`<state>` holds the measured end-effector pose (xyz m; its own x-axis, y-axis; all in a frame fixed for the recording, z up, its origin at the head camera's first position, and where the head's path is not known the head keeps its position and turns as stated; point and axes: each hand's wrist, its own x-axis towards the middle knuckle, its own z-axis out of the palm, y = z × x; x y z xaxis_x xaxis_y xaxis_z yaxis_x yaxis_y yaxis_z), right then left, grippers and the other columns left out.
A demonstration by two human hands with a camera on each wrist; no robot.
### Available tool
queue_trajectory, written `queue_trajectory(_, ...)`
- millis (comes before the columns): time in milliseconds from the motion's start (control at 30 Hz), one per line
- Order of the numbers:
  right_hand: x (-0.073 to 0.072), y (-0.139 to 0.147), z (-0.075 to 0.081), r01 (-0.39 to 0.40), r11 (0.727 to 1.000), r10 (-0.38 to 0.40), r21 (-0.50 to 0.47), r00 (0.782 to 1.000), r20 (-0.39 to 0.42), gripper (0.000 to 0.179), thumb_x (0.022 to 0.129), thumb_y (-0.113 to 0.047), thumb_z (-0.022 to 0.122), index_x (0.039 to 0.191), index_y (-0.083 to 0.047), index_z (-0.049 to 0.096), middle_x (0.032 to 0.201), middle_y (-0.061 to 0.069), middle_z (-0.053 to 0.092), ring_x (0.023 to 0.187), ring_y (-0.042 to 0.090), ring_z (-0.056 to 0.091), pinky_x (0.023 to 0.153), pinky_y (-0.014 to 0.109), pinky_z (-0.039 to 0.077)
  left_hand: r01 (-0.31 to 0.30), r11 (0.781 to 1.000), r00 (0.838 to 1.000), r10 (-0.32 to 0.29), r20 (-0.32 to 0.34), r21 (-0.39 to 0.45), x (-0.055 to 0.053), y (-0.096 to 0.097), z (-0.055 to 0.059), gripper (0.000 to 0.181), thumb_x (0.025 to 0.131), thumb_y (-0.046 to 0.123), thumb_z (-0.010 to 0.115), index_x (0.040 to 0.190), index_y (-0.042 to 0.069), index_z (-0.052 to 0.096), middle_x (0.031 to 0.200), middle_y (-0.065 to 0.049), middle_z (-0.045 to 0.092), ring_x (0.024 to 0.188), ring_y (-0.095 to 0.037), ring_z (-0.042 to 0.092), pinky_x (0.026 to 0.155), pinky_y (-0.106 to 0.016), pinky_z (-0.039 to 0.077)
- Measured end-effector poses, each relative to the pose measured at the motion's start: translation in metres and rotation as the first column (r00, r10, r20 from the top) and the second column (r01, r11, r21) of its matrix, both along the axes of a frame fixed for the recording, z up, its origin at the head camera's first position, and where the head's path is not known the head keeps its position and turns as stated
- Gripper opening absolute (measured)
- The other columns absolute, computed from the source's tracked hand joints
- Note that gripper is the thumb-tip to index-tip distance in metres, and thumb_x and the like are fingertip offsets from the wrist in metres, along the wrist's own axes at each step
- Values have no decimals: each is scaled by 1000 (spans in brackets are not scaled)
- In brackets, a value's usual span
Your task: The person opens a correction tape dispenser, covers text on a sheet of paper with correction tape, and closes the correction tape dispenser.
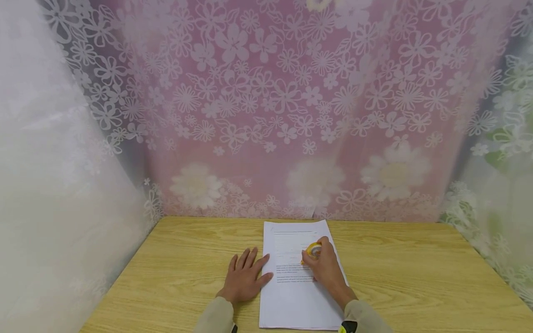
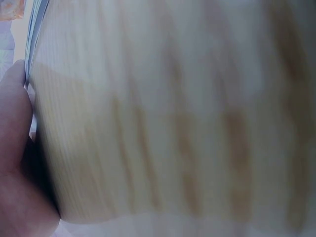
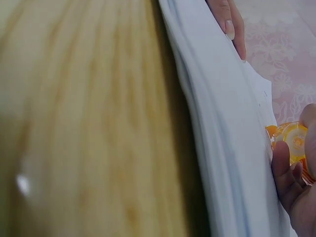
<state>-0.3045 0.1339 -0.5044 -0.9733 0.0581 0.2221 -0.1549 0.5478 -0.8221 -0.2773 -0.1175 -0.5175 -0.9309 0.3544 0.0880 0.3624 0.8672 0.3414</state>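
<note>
A stack of white paper (image 1: 297, 305) lies on the table, its top sheet printed with lines of text. My right hand (image 1: 326, 269) grips an orange-yellow correction tape (image 1: 314, 250) between thumb and fingers, its tip at the page just above the printed paragraphs. In the right wrist view the round, translucent body of the correction tape (image 3: 295, 139) shows beside the fingers. My left hand (image 1: 244, 280) rests spread out at the left edge of the stack, thumb and forefinger on the paper and the other fingers over the wood.
The wood-grain table (image 1: 416, 268) extends to both sides of the paper. A pink flowered curtain (image 1: 266, 115) hangs behind its far edge, with pale sheeting (image 1: 62, 185) on the left and flowered sheeting (image 1: 499, 194) on the right.
</note>
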Motion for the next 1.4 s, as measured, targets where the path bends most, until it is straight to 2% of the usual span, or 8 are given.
queue_trajectory(100,1,2,-1,-4,998,6,-61,999,35,45,87,-23,71,109,0,39,95,14,51,66,20,55,49,28,50,-3,1000,1000,2,-12,-4,-2,0,-3,59,98,59,34,147,27,40,156,-10,22,143,-33,13,108,-60,5)
queue_trajectory(233,3,7,-4,38,979,-15,-200,993,116,50,91,-32,67,116,-4,34,89,15,56,44,19,53,40,32,49,1,1000,1000,-1,3,-14,0,1,1,59,98,58,34,147,27,39,156,-10,22,142,-33,13,108,-60,6)
queue_trajectory(333,4,7,-4,61,968,-26,-245,990,140,52,91,-35,66,119,-6,33,87,15,57,40,18,53,41,31,50,-3,1000,1000,3,14,-17,0,0,0,59,98,59,33,148,27,38,156,-10,21,143,-33,12,108,-60,5)
queue_trajectory(467,6,1,-4,35,981,-13,-191,993,117,49,90,-33,67,117,-7,35,83,12,57,43,17,53,41,30,49,-10,1000,1000,10,-1,-11,-2,-1,-8,60,97,60,31,148,29,37,157,-8,20,143,-32,11,108,-60,3)
queue_trajectory(767,6,-10,-5,-2,997,4,-77,999,36,47,89,-31,70,113,-3,40,93,10,55,63,15,53,47,28,46,-3,1000,1000,3,11,6,1,0,-1,58,98,57,36,148,27,39,156,-11,22,142,-35,13,108,-61,4)
queue_trajectory(967,4,-9,-5,-7,998,8,-55,1000,21,48,89,-33,69,114,-3,41,94,9,56,71,15,54,57,28,47,-8,1000,1000,8,14,0,2,2,4,58,98,56,36,148,26,39,156,-11,22,142,-35,13,108,-61,5)
queue_trajectory(1267,4,-9,-3,3,998,-1,-57,999,37,48,88,-30,70,116,-3,41,95,10,54,73,17,54,51,28,47,9,1000,1000,-9,-2,17,6,3,12,57,99,53,39,146,22,43,154,-15,26,140,-38,17,106,-63,8)
queue_trajectory(1400,2,-11,-1,-7,999,7,-32,1000,13,45,87,-26,71,114,-3,42,98,10,52,78,19,53,57,27,48,10,1000,1000,-9,-7,27,6,2,11,57,98,52,40,146,21,43,153,-16,26,140,-38,18,106,-63,8)
